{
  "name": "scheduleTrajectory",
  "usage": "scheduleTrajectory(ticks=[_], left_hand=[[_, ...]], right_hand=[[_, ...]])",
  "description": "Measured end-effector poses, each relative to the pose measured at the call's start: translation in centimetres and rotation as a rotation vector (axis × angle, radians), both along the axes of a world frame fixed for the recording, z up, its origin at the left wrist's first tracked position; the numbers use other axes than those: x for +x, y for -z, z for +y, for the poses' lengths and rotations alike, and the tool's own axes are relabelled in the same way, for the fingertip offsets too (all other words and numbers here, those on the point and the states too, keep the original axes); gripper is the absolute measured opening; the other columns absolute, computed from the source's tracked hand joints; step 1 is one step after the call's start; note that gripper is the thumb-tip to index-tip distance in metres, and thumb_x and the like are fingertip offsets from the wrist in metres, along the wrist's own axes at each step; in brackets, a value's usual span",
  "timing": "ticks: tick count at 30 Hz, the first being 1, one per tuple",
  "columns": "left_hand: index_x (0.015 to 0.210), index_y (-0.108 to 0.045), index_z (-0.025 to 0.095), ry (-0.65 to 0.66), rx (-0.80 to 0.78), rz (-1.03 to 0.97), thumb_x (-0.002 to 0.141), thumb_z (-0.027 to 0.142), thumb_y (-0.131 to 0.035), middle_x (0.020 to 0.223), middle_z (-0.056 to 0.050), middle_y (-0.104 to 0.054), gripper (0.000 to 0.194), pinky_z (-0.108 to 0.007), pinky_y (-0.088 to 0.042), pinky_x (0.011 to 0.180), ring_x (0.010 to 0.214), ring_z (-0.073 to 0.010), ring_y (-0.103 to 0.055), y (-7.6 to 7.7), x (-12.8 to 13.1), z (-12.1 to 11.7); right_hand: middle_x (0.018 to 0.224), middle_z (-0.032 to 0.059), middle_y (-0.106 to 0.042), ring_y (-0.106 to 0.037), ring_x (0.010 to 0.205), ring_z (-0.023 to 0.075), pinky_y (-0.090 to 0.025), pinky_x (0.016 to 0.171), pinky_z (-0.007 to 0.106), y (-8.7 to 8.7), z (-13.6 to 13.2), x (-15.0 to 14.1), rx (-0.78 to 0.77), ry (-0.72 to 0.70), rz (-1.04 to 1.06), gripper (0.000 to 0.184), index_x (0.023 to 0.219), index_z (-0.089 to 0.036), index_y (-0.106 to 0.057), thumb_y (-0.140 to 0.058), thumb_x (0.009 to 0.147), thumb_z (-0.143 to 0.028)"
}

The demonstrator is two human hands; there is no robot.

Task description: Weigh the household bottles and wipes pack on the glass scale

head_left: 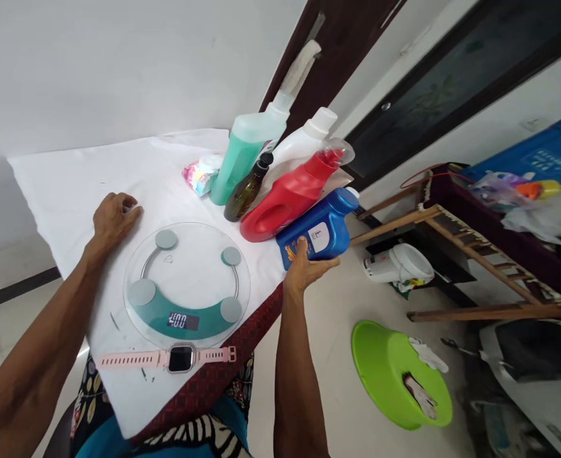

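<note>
My right hand (302, 270) is around the near side of a blue bottle (325, 226) with a white cap. Its thumb lies on the label, and its other fingers are partly hidden. My left hand (116, 219) rests on the white cloth with fingers curled in and nothing seen in them. Beside it lies a round glass scale (192, 277) with a teal band and a lit display. A pink-strapped smartwatch (180, 358) lies along the scale's near edge. Touching or close to the blue bottle are a red bottle (290, 197) and a dark green bottle (247, 191).
Behind stand a green-filled bottle (242, 149), a white bottle (292, 149) and a colourful packet (201, 175). White cloth (80, 178) covers the table against the wall. On the floor at right sit a lime-green tub (380, 375) and a white bucket (390, 264), near a wooden-framed rack (490, 254).
</note>
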State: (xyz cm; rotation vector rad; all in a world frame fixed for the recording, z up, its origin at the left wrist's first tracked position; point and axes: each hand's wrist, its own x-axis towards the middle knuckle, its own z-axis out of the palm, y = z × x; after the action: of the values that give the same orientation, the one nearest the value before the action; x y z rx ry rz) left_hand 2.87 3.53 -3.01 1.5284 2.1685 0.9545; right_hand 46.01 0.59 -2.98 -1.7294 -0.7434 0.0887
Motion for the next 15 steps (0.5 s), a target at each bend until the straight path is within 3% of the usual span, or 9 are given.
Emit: scheduleTrajectory(ticks=[3, 6, 9, 12, 15], left_hand=[[0.104, -0.07, 0.02, 0.0, -0.002, -0.007, 0.09, 0.032, -0.071, 0.109, -0.008, -0.066, 0.019, -0.046, -0.053, 0.107, 0.094, -0.025, -0.063, 0.2, 0.0, -0.1], [0.104, -0.072, 0.021, -0.013, -0.007, 0.001, 0.09, 0.035, -0.069, 0.112, -0.011, -0.07, 0.02, -0.045, -0.054, 0.102, 0.1, -0.0292, -0.068, 0.4, 0.0, -0.2], [0.107, -0.073, 0.022, -0.003, -0.023, 0.014, 0.09, 0.038, -0.068, 0.116, -0.013, -0.072, 0.023, -0.046, -0.055, 0.101, 0.103, -0.0313, -0.07, 0.6, -0.1, -0.2], [0.114, -0.073, 0.022, 0.039, -0.081, 0.042, 0.093, 0.044, -0.067, 0.124, -0.015, -0.071, 0.031, -0.048, -0.056, 0.104, 0.108, -0.0324, -0.071, 0.2, -0.5, -0.2], [0.126, -0.07, 0.019, 0.123, -0.183, 0.077, 0.091, 0.055, -0.074, 0.125, -0.017, -0.07, 0.05, -0.05, -0.056, 0.106, 0.115, -0.0355, -0.069, -1.1, -0.4, 0.3]], right_hand=[[0.155, 0.0283, -0.05, -0.054, 0.148, 0.0384, -0.051, 0.124, 0.06, 1.1, -2.9, -1.2, 0.018, 0.041, -0.155, 0.079, 0.147, -0.019, -0.041, -0.072, 0.088, -0.061], [0.152, 0.0289, -0.052, -0.051, 0.147, 0.0399, -0.048, 0.124, 0.061, 2.1, -6.6, -2.7, 0.013, -0.011, -0.308, 0.072, 0.145, -0.019, -0.048, -0.071, 0.091, -0.061], [0.117, 0.0181, -0.071, -0.069, 0.107, 0.0335, -0.059, 0.095, 0.051, 2.5, -9.7, -3.7, -0.125, -0.266, -0.225, 0.056, 0.123, -0.022, -0.062, -0.066, 0.093, -0.069], [0.083, 0.006, -0.072, -0.066, 0.074, 0.0242, -0.054, 0.072, 0.039, 2.4, -11.7, -4.6, -0.305, -0.558, -0.095, 0.052, 0.098, -0.023, -0.066, -0.063, 0.095, -0.075], [0.07, 0.0004, -0.066, -0.059, 0.062, 0.0199, -0.048, 0.064, 0.034, 2.5, -12.6, -5.3, -0.334, -0.616, -0.069, 0.053, 0.091, -0.023, -0.064, -0.061, 0.097, -0.076]])
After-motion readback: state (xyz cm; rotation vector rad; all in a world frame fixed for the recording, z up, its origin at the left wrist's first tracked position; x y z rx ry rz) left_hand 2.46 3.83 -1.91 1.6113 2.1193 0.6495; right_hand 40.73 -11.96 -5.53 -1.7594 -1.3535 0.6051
